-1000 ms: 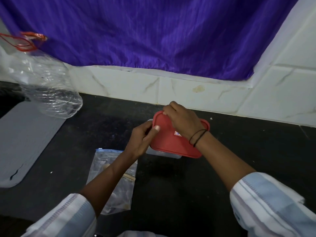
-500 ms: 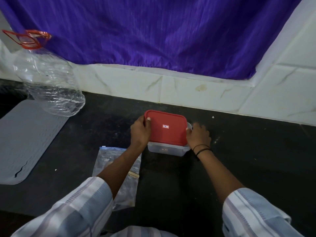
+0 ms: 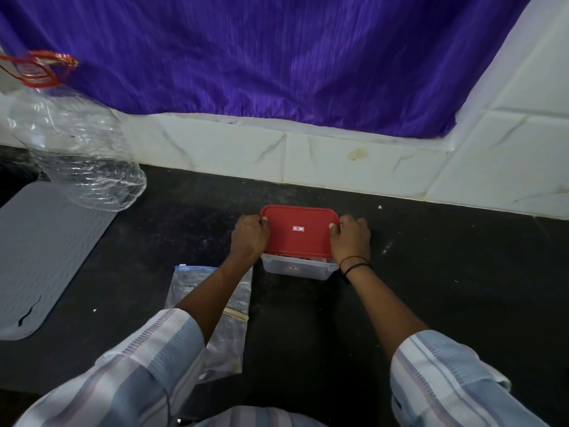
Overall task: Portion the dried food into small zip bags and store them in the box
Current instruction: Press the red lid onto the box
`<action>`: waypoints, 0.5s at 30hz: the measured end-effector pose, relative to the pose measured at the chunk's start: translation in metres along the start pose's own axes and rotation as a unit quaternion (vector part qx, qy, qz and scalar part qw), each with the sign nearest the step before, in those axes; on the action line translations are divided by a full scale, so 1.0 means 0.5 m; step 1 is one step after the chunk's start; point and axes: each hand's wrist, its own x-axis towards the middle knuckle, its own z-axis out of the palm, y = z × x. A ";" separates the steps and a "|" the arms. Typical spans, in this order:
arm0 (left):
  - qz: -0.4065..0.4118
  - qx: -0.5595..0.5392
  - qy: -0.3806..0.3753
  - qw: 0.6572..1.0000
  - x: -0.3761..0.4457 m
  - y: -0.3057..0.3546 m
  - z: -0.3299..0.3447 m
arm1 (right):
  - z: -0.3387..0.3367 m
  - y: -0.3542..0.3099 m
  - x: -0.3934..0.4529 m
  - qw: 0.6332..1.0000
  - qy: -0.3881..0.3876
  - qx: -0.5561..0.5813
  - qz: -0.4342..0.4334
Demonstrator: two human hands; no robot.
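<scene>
Red lid point(image 3: 299, 232) now sits flat on box point(image 3: 297, 268) vs tilted 1 s ago, my L hand point(image 3: 249, 237) & R hand point(image 3: 351, 238) curled on its ends pressing, box mid-counter point(image 3: 431, 288), so storing's prob nearly done.

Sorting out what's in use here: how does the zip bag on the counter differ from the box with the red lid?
The zip bag lies flat and limp; the box stands rigid. Neither hand touches the bag, though the left arm crosses above it; the left hand and right hand grip the box's red lid. Both are clear plastic on the dark counter.
</scene>
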 end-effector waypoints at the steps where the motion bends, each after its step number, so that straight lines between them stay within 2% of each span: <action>1: 0.004 -0.001 0.001 1.000 -0.001 0.001 -0.001 | -0.001 0.000 0.002 1.000 0.012 0.003 -0.003; 9: 0.038 0.046 0.024 0.998 -0.007 0.003 0.001 | -0.007 0.007 -0.005 0.995 0.080 0.060 0.004; 15: 0.066 0.081 0.020 0.994 -0.033 0.005 0.002 | 0.007 0.021 -0.028 0.997 0.042 0.064 0.010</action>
